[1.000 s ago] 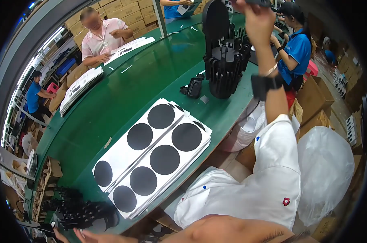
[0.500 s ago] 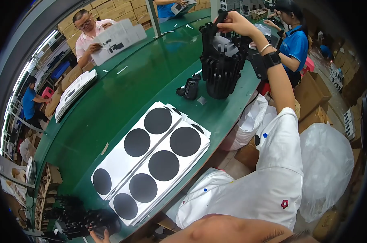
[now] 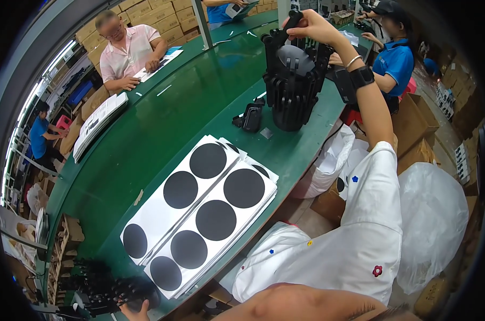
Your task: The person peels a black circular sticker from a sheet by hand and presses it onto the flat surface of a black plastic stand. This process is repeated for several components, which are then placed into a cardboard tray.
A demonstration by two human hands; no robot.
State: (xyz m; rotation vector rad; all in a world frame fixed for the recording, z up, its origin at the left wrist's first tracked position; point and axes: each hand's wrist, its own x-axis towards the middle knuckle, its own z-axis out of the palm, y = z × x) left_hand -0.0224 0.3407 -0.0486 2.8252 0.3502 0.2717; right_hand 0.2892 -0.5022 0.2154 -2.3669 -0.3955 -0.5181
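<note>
My right hand [image 3: 313,28] is raised at the top of a bundle of slim black parts [image 3: 293,101], which stands upright on the green table. Thumb and fingers pinch a black bar-shaped part [image 3: 288,31], tilted over the bundle's top. A dark grey rounded piece [image 3: 296,60] shows among the bundle. Down at the lower left, my left hand [image 3: 137,310] has thumb and finger apart at the edge of a cluster of black parts [image 3: 95,286]; the lower frame edge cuts it off. Between the hands lie white sheets [image 3: 205,206] with large black discs.
A small black device [image 3: 251,117] and a grey square chip [image 3: 266,133] lie beside the bundle. Across the green table [image 3: 162,115], a person in pink [image 3: 130,53] sits near a paper stack [image 3: 99,124]. A person in blue [image 3: 395,61] works at right, near cartons [image 3: 414,125].
My right hand has risen slightly with the black bar. My left hand has come a little further into view. The person in pink has lowered the printed sheet to the table.
</note>
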